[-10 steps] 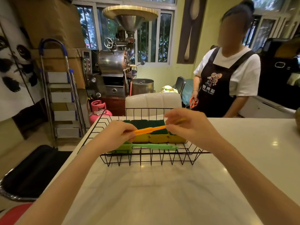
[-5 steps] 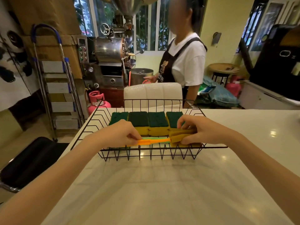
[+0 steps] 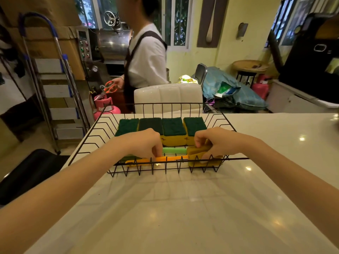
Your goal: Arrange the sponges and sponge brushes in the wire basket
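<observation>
A black wire basket [image 3: 183, 105] stands on the white counter [image 3: 183, 208]. Several green-topped yellow sponges [image 3: 174, 132] sit in a row along its back. At the front lie an orange-handled sponge brush [image 3: 172, 158] and, just behind it, a green-handled one [image 3: 174, 150]. My left hand [image 3: 145, 143] pinches the orange handle near its left part. My right hand [image 3: 218, 142] grips the yellow sponge heads at the right end of the brushes. Both hands are inside the basket, low near its floor.
A person in a dark apron [image 3: 145, 57] stands behind the counter holding orange scissors [image 3: 110, 88]. A white padded chair back [image 3: 167, 97] sits just beyond the basket. A step ladder [image 3: 51, 85] and a pink gas cylinder [image 3: 106, 107] stand at the left.
Both hands have lowered the orange brush from above the basket down to its front floor beside the green brush. The person behind has walked to the left.
</observation>
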Demonstrator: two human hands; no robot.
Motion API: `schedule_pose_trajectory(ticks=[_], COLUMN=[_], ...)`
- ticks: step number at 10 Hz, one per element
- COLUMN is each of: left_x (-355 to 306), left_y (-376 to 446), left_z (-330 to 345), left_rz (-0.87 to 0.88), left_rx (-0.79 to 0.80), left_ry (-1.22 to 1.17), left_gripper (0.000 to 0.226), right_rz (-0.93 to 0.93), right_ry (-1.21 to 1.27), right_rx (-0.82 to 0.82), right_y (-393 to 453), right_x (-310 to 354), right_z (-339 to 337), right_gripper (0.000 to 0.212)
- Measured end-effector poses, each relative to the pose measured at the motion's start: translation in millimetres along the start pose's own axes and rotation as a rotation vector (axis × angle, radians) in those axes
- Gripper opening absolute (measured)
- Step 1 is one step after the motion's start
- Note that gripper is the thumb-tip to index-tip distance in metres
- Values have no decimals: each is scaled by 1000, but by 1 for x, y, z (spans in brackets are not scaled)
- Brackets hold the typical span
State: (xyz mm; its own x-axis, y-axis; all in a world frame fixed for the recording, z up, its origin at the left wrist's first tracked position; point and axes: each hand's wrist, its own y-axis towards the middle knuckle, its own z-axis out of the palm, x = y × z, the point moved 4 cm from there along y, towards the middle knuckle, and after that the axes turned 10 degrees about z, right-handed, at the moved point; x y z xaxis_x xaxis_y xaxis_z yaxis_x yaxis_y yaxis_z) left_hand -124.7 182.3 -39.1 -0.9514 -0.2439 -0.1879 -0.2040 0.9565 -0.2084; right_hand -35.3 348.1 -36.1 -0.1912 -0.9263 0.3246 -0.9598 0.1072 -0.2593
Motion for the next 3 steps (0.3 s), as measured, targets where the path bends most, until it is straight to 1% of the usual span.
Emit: schedule_pose_trajectory(ticks=[1, 2, 3], left_x=[2, 2, -3], left_y=[-1, 0, -2], left_z=[1, 2, 3], left_rz=[-19, -24, -49], left_rx=[13, 9, 43], left_ry=[10, 10, 25], left_gripper=[22, 21, 21], right_rz=[17, 11, 41], right_ry=[-19, 40, 108], right_rx=[57, 72, 11], right_y=[-1, -2, -4], right_x=[3, 5, 3], right_z=[2, 0, -4], right_gripper=[26, 23, 29])
